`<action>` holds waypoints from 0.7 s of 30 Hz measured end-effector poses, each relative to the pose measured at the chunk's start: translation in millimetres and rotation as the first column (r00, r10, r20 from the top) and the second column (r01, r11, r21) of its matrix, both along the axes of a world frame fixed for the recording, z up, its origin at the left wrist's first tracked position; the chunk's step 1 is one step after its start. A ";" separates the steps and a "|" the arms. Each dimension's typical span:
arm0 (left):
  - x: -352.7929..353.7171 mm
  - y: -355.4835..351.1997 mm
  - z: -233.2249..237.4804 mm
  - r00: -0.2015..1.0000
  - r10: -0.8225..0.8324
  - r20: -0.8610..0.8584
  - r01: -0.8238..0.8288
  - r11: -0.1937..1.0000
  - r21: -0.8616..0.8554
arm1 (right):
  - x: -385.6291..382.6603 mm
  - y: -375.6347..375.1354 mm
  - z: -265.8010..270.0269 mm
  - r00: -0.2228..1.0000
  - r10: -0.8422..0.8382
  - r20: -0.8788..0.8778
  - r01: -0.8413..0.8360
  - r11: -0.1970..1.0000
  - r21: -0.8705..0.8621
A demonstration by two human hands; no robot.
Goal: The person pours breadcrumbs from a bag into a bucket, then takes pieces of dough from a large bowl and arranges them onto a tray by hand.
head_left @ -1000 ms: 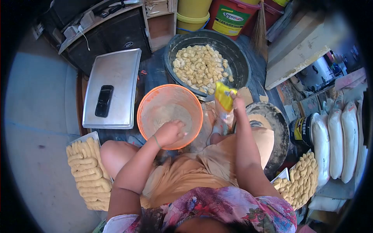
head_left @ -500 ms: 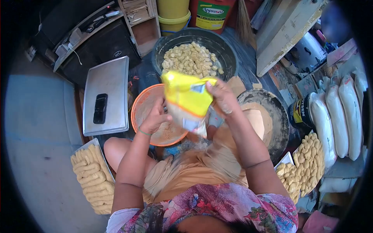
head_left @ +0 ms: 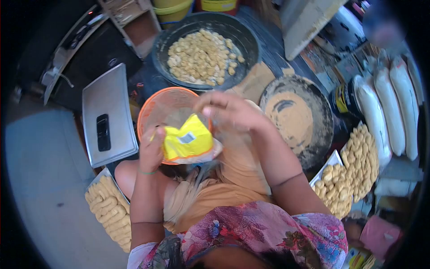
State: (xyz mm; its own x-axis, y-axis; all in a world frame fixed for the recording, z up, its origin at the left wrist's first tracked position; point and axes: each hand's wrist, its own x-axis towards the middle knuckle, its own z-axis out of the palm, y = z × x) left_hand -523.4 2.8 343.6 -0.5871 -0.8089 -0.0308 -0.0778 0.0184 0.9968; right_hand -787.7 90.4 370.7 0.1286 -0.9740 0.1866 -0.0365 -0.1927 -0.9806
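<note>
My left hand (head_left: 152,150) grips the left edge of a yellow plastic bag (head_left: 190,140) with an orange band and a pale lower part. The bag hangs over the near side of an orange-rimmed bucket (head_left: 142,110). Above the bag's top corner, apart from it, is my right hand (head_left: 235,112). Its fingers point left over the bucket's right rim, smeared by motion, so I cannot tell whether they hold anything. Beyond the bucket stands a dark basin (head_left: 162,74) holding many small pale dough pieces (head_left: 201,56).
A blackened round pan (head_left: 320,134) with light brown powder lies right. Trays of shaped dough flank me, dough strips (head_left: 109,204) left and dough pieces (head_left: 360,161) right. A phone (head_left: 103,132) rests on a metal lid (head_left: 96,89). White filled bags (head_left: 371,121) stand far right.
My right hand has let go of the yellow bag and moved left and up. The bag is lower and further left, now in my left hand. The view has shifted, uncovering powder in the pan.
</note>
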 end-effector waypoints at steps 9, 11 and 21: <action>-11.2 17.0 -3.2 0.972 0.013 0.234 0.050 0.964 -0.262 | -122.7 121.3 -389.1 0.645 -0.251 -0.722 0.697 0.580 0.422; -13.3 20.2 -6.1 0.973 0.008 0.232 0.047 0.972 -0.228 | -76.5 180.4 -360.4 0.659 -0.132 -0.740 0.718 0.405 0.567; -18.0 20.4 -3.0 0.980 -0.034 0.195 0.083 0.965 -0.250 | -22.0 275.8 -391.0 0.676 0.309 -0.669 0.554 0.385 0.738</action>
State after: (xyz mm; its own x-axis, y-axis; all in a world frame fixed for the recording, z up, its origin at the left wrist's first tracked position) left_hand -541.4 23.2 340.6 -0.6369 -0.7687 0.0583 -0.2535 0.2803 0.9259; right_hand -809.8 366.3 -20.3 -0.3625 -0.4978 -0.7879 -0.6078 0.7672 -0.2050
